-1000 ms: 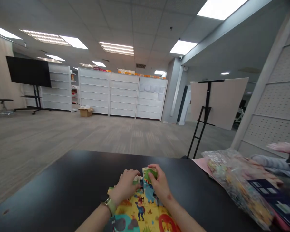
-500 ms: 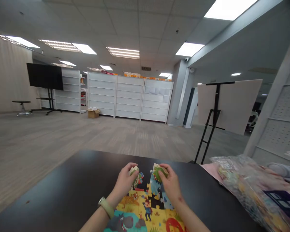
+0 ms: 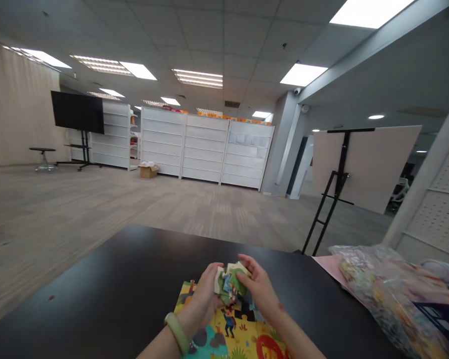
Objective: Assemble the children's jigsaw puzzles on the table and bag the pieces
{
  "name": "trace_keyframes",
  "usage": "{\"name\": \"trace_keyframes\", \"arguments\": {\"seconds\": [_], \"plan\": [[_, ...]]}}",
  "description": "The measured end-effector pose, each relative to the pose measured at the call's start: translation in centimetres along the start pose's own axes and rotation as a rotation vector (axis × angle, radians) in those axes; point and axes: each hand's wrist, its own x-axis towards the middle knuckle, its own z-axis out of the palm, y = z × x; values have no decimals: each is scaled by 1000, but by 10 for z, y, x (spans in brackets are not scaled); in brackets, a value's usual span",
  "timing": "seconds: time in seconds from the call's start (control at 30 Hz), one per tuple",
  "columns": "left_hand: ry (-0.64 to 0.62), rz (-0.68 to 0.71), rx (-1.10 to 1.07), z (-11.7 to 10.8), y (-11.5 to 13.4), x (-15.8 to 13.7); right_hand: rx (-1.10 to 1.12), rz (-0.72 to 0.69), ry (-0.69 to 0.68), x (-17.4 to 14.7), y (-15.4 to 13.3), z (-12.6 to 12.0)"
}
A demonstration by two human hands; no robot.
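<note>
Over the black table, my left hand and my right hand are close together, each closed on jigsaw puzzle pieces. Green and cream puzzle pieces show between the fingers; where one hand's pieces end and the other's begin is hard to tell. Below them lies a partly joined jigsaw puzzle, yellow and teal, with a figure in blue, a red lion's mane and plants. A dark gap shows in it just under my right hand. My forearms and hands hide part of the puzzle.
The black table spreads around the puzzle. At its right lie clear plastic bags with colourful contents, on a pink sheet. Beyond the table stand an easel with a board, white shelves, a cardboard box and a screen on a stand.
My hands have come together from apart, the left moving right, so their puzzle pieces now meet or overlap in view. The camera view has shifted slightly.
</note>
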Motion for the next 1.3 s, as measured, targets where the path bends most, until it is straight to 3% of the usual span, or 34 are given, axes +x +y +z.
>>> {"name": "trace_keyframes", "arguments": {"seconds": [0.1,0.2,0.43,0.57,0.73,0.8,0.9,1.03,1.1,1.17,1.23,1.3], "plan": [[-98,-29,-35,7,6,-11,-330,-106,-132,-6,-6,6],[-125,-7,-85,4,19,-15,-353,-95,-170,-9,-12,3],[124,15,-120,-43,60,2,-722,-47,-250,-13,-4,-19],[174,-13,-66,-59,65,2,-562,16,-214,-11,-7,-8],[85,-88,72,-33,37,-13,-52,173,-251,-8,-5,9],[17,-77,111,-17,25,-19,-107,133,-195,-9,2,11],[-73,22,164,-2,15,-25,-381,-40,-66,-7,6,9],[-82,52,199,-11,23,-19,-531,-112,-53,-7,-23,-7],[-41,20,196,-26,35,-13,-554,-92,-43,-23,-46,-23],[6,6,189,-41,49,-10,-666,-95,-22,-59,-62,-44],[42,3,173,-54,63,-12,-796,-133,13,-113,-60,-65],[79,-8,153,-60,73,-17,-869,-193,-35,-169,-42,-85]]}}
